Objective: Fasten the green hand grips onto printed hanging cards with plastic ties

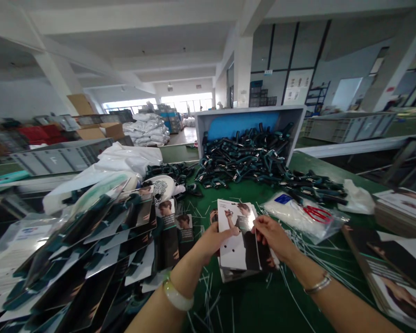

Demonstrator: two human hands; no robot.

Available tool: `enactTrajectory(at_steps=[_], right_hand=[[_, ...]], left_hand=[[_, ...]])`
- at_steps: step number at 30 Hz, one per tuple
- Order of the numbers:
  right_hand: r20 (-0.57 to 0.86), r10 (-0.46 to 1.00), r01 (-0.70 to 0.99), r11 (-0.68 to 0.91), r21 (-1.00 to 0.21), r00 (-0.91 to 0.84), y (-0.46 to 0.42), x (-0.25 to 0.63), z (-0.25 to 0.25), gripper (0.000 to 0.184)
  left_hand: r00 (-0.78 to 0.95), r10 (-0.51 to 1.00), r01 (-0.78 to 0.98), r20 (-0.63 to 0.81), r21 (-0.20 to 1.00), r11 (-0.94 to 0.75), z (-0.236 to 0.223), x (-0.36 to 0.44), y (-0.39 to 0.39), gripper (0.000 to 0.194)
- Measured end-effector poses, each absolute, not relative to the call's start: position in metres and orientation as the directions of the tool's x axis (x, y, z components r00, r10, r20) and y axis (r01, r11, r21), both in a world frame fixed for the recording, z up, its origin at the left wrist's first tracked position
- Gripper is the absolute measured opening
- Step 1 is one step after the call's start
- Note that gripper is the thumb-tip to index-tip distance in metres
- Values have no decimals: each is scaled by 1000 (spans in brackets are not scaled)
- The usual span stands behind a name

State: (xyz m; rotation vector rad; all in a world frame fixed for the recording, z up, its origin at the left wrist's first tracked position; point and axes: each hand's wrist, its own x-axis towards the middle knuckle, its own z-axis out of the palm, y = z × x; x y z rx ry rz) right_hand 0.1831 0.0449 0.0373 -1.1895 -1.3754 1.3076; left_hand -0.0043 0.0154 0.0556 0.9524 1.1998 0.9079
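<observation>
My left hand point(215, 241) and my right hand point(272, 237) grip the two sides of a small stack of glossy printed cards point(237, 236) with punched holes, above a green table mat point(291, 296). Thin white plastic strips point(298, 277) lie scattered around them. To my left sits a heap of clear-bagged products on printed cards point(86, 245). Ahead lies a large pile of dark teal handled items point(256, 162). A clear bag with white contents and red loops point(303, 216) lies just beyond my right hand.
A tilted grey bin point(249, 121) holds the dark pile's far end. Stacked printed cards point(398, 273) lie along the table's right side. White plastic sheeting point(118, 162) lies at the far left. Grey crates point(346, 127) and white sacks point(145, 129) stand on the factory floor beyond.
</observation>
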Motion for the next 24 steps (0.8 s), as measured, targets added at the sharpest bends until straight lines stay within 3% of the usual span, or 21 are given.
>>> enactTrajectory(at_steps=[2, 4, 6, 8, 10, 12, 19, 24], right_hand=[[38, 966, 242, 103, -965, -257, 42, 183, 40, 22], [106, 932, 443, 263, -857, -347, 36, 185, 47, 19], [192, 887, 638, 440, -633, -421, 26, 188, 57, 18], [238, 838, 772, 545, -326, -491, 16, 189, 69, 19], [225, 812, 823, 565, -66, -539, 8, 188, 78, 21], [181, 809, 828, 554, 86, -560, 3, 185, 85, 18], [186, 721, 740, 616, 270, -667, -3, 176, 101, 16], [193, 669, 689, 643, 336, -718, -10, 173, 118, 18]], left_hand=[[207, 927, -104, -313, 935, 339, 59, -3, 19, 38], [217, 939, -167, -266, 938, 304, 58, -1, 19, 36], [194, 958, -255, -211, 932, 258, 57, 1, 15, 35], [157, 971, -317, -181, 922, 223, 55, 4, 8, 33], [123, 977, -332, -171, 921, 203, 54, 7, 2, 32], [93, 983, -307, -161, 934, 182, 54, 8, -2, 31], [-4, 1000, -96, -20, 995, 20, 56, 10, -6, 40], [-34, 997, -89, 72, 993, -75, 61, 12, -11, 44]])
